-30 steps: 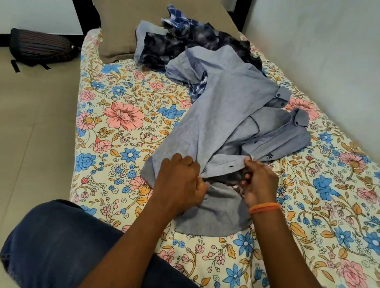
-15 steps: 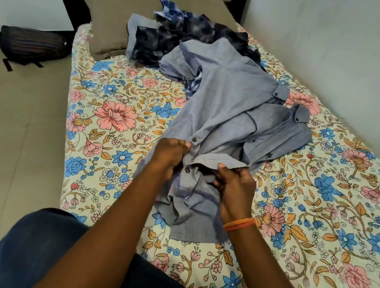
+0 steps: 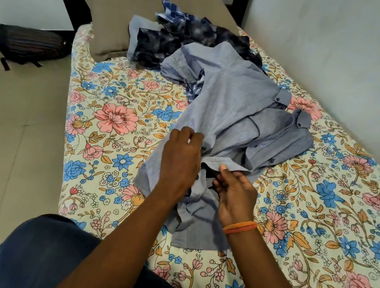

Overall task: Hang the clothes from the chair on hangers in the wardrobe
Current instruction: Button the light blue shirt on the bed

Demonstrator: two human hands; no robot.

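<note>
The bed (image 3: 119, 136) carries everything here, its floral sheet spread under a pile (image 3: 186, 35) of dark and checked clothes that lies against the pillow (image 3: 119, 7) at the far end. No hanger or wardrobe is in view, so the hanging itself looks some way off.

The grey shirt (image 3: 236, 97) sprawls from that pile toward the person, one sleeve overlapping the heap. If it is lifted carelessly, it could drag the checked garment beneath it along or tip part of the pile toward the wall.

The left hand (image 3: 180, 164) rests on the shirt's near edge, fingers curled, though whether its grip has cloth in it cannot be told from here. The right hand (image 3: 235, 195) pinches the placket fold between thumb and fingertips. With so little fabric held, the cloth may slip out when pulled. A fastened button could also make the shirt bunch and go crooked on a hanger later.
</note>
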